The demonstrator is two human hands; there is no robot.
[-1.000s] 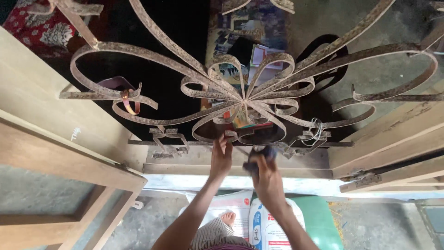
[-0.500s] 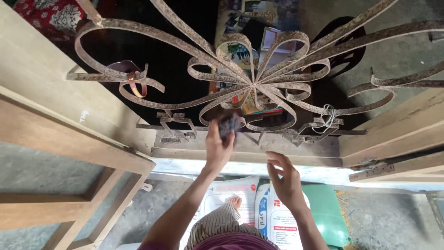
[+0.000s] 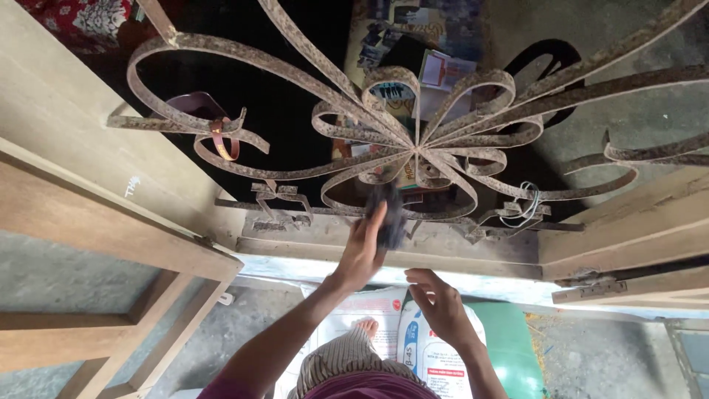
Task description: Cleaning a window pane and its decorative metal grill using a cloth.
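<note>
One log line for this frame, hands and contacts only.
left hand: presses dark pad on rusty grille | right hand: empty, apart

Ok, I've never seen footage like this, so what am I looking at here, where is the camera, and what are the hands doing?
There is no machine here: a person wears one camera on the head, and it looks down past their arms. The two bare hands are that person's own. The left hand presses a dark wad, perhaps a cloth or abrasive pad, against the bottom of a rusty wrought-iron grille of curled scrolls, set in a wooden frame. The right hand is open and holds nothing, hanging below the grille. Down at the bottom you see a bare foot on printed white sacks with something green beside them on a concrete floor. Through the bars lie books and papers, too dim to make out.
</note>
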